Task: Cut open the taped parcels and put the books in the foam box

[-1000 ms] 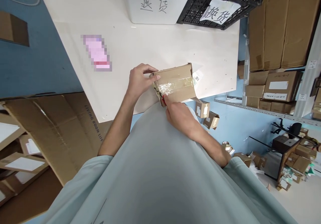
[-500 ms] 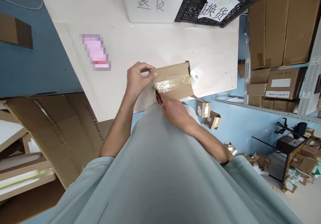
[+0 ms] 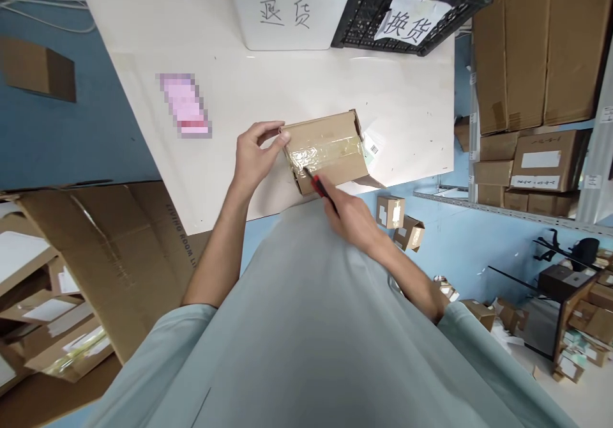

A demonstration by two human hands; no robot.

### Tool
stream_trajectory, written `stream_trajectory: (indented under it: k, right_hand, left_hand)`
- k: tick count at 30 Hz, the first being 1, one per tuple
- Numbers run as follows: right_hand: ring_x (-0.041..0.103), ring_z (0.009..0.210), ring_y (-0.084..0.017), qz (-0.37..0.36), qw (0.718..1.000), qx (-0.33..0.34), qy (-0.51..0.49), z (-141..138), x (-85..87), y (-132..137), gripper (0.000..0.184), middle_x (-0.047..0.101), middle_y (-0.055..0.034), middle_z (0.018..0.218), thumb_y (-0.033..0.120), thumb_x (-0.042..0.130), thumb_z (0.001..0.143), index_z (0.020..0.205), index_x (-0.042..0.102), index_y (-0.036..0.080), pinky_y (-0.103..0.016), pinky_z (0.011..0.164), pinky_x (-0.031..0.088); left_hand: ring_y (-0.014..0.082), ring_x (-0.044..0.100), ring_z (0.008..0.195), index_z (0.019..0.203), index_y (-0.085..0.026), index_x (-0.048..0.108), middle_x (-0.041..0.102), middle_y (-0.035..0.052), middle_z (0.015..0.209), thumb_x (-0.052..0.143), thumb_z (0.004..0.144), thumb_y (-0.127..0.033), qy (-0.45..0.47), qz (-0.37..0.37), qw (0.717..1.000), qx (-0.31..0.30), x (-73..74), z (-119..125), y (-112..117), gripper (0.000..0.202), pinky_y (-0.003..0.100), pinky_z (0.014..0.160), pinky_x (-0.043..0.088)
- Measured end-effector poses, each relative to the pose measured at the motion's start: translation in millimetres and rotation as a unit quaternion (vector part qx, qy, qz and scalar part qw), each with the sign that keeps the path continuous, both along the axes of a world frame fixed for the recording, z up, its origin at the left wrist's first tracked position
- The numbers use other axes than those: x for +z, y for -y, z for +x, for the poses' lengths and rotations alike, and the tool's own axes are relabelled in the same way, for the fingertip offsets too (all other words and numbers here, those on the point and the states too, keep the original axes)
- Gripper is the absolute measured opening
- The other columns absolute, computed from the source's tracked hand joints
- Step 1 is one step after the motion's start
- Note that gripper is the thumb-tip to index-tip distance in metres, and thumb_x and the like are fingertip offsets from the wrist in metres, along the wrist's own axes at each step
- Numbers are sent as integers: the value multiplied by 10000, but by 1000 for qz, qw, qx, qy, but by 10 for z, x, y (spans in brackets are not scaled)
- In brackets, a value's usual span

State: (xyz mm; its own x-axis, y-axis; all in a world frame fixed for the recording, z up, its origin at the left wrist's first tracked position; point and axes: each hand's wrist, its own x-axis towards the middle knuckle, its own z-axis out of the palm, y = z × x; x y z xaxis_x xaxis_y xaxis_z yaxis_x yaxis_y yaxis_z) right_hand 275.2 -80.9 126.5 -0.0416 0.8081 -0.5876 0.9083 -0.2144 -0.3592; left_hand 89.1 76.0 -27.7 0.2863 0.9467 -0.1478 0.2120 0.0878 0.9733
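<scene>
A small cardboard box with clear tape along its top lies near the front edge of the white table. My left hand grips its left end, thumb on top and fingers at the far corner. In my right hand is a red and black box cutter, its dark tip over the tape near the box's left end. A flap sticks out at the box's lower right corner. Beside the right end lies a white label sheet with a barcode.
At the back stand a white foam bin and a black plastic crate, both with handwritten signs. A blurred pink item lies at left. Large cartons stand left of the table; shelving with boxes is at right.
My right hand has drawn the box cutter away from the box's left end, up and right, so the tool now shows plainly over the tape. My left hand keeps its hold.
</scene>
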Motion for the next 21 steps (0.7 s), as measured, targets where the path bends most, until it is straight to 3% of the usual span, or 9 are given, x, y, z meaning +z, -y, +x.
stream_trajectory:
  k: [5,9,12,15,18,21]
  right_hand:
    - [757,1278,-355,65,995,-50,63,453,-398,19,670,694,-226,1578,266,367,1183,1835,330,119,-425,996,647]
    - [723,1376,-341,103,993,-27,48,786,-617,-9,642,691,-226,1591,279,435,1162,1780,440,104,-433,1063,647]
    - [701,1434,-315,153,987,-37,12,1116,-724,-55,607,708,-208,1589,255,460,1131,1720,524,121,-444,1134,627]
    - [727,1394,-306,201,973,-107,-36,1550,-828,-95,573,749,-167,1545,283,537,1083,1639,611,167,-458,1169,607]
    - [799,1121,-288,208,947,-231,-78,1997,-908,-95,491,845,-121,1279,362,595,1044,1485,721,184,-413,1019,659]
    - [754,859,-221,224,898,-357,-127,2339,-937,-82,475,832,-92,1101,502,599,1052,1351,758,169,-324,774,665]
  left_hand:
    - [349,514,1668,1655,-364,593,549,130,1777,799,969,-655,4,-35,999,4,-230,-6,315,774,558,1302,517]
    - [348,403,1738,1756,-379,453,399,132,1878,790,969,-626,-11,-30,999,-2,-309,161,478,892,578,1327,473]
    - [336,395,1741,1761,-396,442,414,113,1869,760,985,-601,-45,3,999,9,-195,364,457,863,582,1348,447]
    - [338,420,1723,1742,-377,485,475,115,1825,762,980,-581,-95,55,994,-9,-2,655,358,836,575,1383,403]
    - [357,429,1712,1716,-339,532,516,133,1790,766,985,-586,-125,101,986,-39,141,1075,271,807,588,1417,342]
    - [376,396,1732,1706,-332,546,464,136,1829,734,1019,-627,-128,111,984,-63,146,1539,250,770,610,1422,326]
